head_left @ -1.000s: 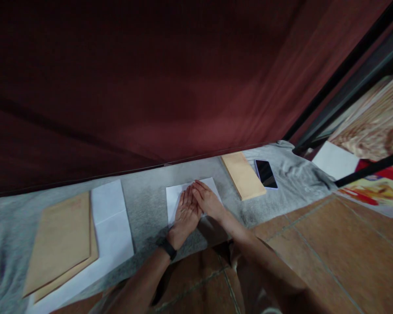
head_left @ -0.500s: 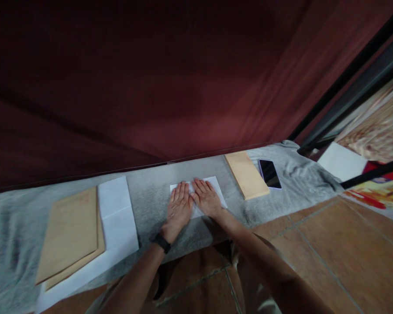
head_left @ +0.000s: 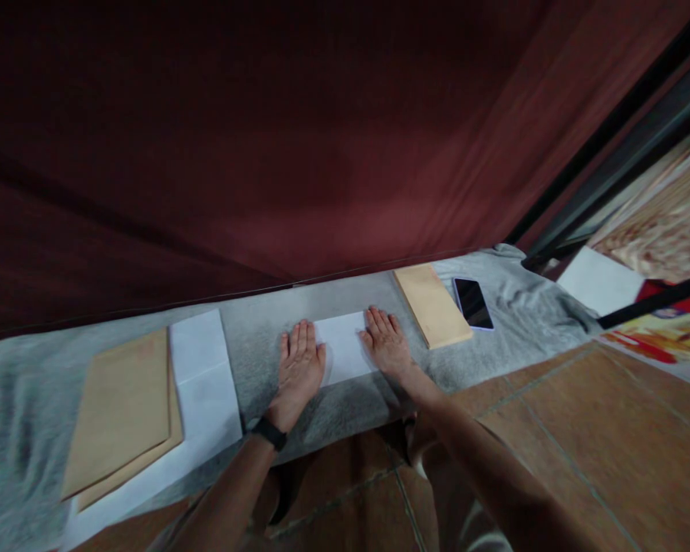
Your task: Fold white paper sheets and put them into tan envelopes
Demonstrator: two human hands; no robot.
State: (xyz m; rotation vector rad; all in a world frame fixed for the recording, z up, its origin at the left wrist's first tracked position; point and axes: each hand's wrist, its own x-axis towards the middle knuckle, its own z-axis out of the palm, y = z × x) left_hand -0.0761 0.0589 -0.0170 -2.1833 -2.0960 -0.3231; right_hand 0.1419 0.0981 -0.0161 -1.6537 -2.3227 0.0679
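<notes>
A folded white sheet of paper (head_left: 345, 349) lies flat on the grey cloth between my hands. My left hand (head_left: 300, 364) rests palm down over its left end, fingers stretched out, with a dark band on the wrist. Over the right end lies my right hand (head_left: 388, 345), also flat with its fingers extended. Both ends of the paper are hidden under the palms. To the right of my right hand is a stack of tan envelopes (head_left: 434, 307).
A phone (head_left: 473, 303) lies beyond the envelope stack. At the left, larger brown envelopes (head_left: 120, 410) lie over white sheets (head_left: 207, 376). The grey cloth (head_left: 258, 330) covers a narrow ledge against a dark red hanging (head_left: 299, 169). A tiled floor (head_left: 552, 414) is below.
My hands have slid apart from the middle of the paper, the left one leftward and the right one rightward. More of the white paper now shows between them.
</notes>
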